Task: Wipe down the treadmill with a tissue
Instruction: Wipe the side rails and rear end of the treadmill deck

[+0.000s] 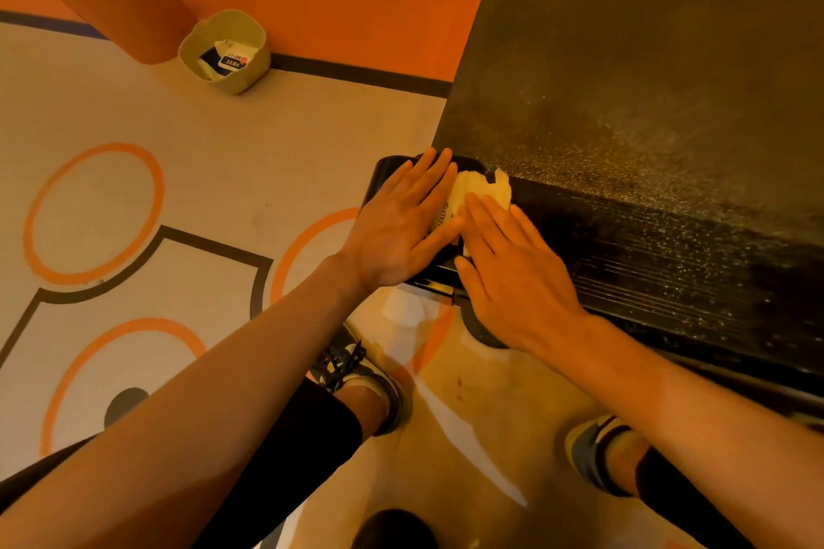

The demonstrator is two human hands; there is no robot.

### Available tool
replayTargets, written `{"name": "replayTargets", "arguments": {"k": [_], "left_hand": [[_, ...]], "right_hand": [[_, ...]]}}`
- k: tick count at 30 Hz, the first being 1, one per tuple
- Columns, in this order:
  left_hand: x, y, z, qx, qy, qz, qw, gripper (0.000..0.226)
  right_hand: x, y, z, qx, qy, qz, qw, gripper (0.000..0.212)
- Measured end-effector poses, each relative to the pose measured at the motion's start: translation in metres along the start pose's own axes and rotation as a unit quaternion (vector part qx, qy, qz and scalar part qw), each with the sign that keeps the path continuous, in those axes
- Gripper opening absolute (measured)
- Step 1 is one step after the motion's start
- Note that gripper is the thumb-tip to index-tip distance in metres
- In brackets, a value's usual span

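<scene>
The right hand (pixel 512 276), fingers straight, presses a crumpled pale-yellow tissue (pixel 484 192) onto the rear corner of the dusty black treadmill (pixel 646 103); the left hand (pixel 401 218) lies flat beside it, holding nothing. Held only by pressure, the thin tissue may tear or slip free.

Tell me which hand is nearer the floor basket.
Left. The left hand lies flat on the treadmill corner, closer to the basket; the right hand presses the tissue, farther right.
</scene>
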State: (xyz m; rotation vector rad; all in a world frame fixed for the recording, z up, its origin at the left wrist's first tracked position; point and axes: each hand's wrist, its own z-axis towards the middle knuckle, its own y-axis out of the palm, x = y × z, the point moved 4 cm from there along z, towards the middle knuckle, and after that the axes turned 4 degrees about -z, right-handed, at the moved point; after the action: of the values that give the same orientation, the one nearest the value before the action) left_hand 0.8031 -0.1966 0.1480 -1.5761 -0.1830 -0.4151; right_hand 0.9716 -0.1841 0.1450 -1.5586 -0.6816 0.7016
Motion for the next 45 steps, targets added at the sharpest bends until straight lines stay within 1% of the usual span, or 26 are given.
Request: {"name": "replayTargets", "arguments": {"k": [2, 5, 8, 10, 12, 14, 16, 19, 22, 25, 27, 30, 33, 36, 39, 41, 43, 45], "left_hand": [[0.0, 0.003, 0.002, 0.008, -0.002, 0.005, 1.0, 0.08], [0.0, 0.004, 0.002, 0.015, -0.01, 0.025, 1.0, 0.08], [0.002, 0.003, 0.002, 0.0, 0.002, 0.052, 0.999, 0.08], [0.002, 0.003, 0.002, -0.007, 0.02, 0.065, 0.998, 0.076], [0.002, 0.003, 0.003, -0.005, 0.026, 0.073, 0.997, 0.073], [0.003, 0.003, 0.003, -0.006, 0.023, 0.076, 0.997, 0.074], [0.004, 0.004, 0.003, -0.006, 0.017, 0.081, 0.997, 0.074], [0.006, 0.003, 0.003, -0.007, 0.008, 0.079, 0.997, 0.072], [0.006, 0.003, 0.003, -0.013, 0.01, 0.091, 0.996, 0.073], [0.005, 0.003, 0.004, -0.012, 0.009, 0.107, 0.994, 0.072], [0.005, 0.004, 0.004, -0.007, 0.008, 0.115, 0.993, 0.071], [0.003, 0.005, 0.005, -0.004, 0.006, 0.117, 0.993, 0.071], [0.004, 0.005, 0.004, 0.001, 0.002, 0.108, 0.994, 0.069], [0.005, 0.005, 0.003, 0.009, 0.001, 0.099, 0.995, 0.069], [0.004, 0.006, 0.003, 0.018, 0.009, 0.1, 0.995, 0.069], [0.004, 0.005, 0.003, 0.029, 0.013, 0.093, 0.995, 0.068], [0.005, 0.005, 0.003, 0.036, 0.015, 0.093, 0.995, 0.068], [0.004, 0.006, 0.003, 0.03, 0.014, 0.096, 0.995, 0.069]], "right_hand": [[0.006, -0.006, 0.018, 0.0, 0.027, 0.009, 1.0, 0.076], [0.011, -0.01, 0.033, -0.026, 0.043, 0.026, 0.998, 0.083], [0.024, -0.009, 0.011, -0.014, 0.078, 0.036, 0.996, 0.075], [0.038, -0.008, -0.017, -0.008, 0.105, 0.043, 0.994, 0.071], [0.048, -0.007, -0.035, -0.022, 0.12, 0.052, 0.991, 0.071], [0.046, -0.009, -0.03, -0.013, 0.12, 0.059, 0.991, 0.072], [0.035, -0.012, -0.005, -0.007, 0.112, 0.068, 0.991, 0.075], [0.021, -0.011, 0.03, -0.033, 0.08, 0.068, 0.994, 0.077], [0.033, -0.01, 0.015, -0.023, 0.068, 0.062, 0.996, 0.076], [0.055, -0.009, -0.028, -0.002, 0.089, 0.066, 0.994, 0.067], [0.062, -0.006, -0.042, -0.005, 0.102, 0.064, 0.993, 0.066], [0.05, -0.008, -0.024, -0.005, 0.118, 0.078, 0.99, 0.072], [0.023, -0.012, 0.019, -0.03, 0.085, 0.069, 0.994, 0.076], [0.024, -0.014, 0.023, -0.041, 0.063, 0.048, 0.996, 0.076], [0.049, -0.011, -0.02, -0.019, 0.09, 0.046, 0.995, 0.07], [0.06, -0.009, -0.043, -0.019, 0.109, 0.05, 0.993, 0.066], [0.058, -0.009, -0.04, -0.019, 0.13, 0.057, 0.99, 0.069], [0.043, -0.012, -0.012, -0.035, 0.139, 0.073, 0.987, 0.073]]}}
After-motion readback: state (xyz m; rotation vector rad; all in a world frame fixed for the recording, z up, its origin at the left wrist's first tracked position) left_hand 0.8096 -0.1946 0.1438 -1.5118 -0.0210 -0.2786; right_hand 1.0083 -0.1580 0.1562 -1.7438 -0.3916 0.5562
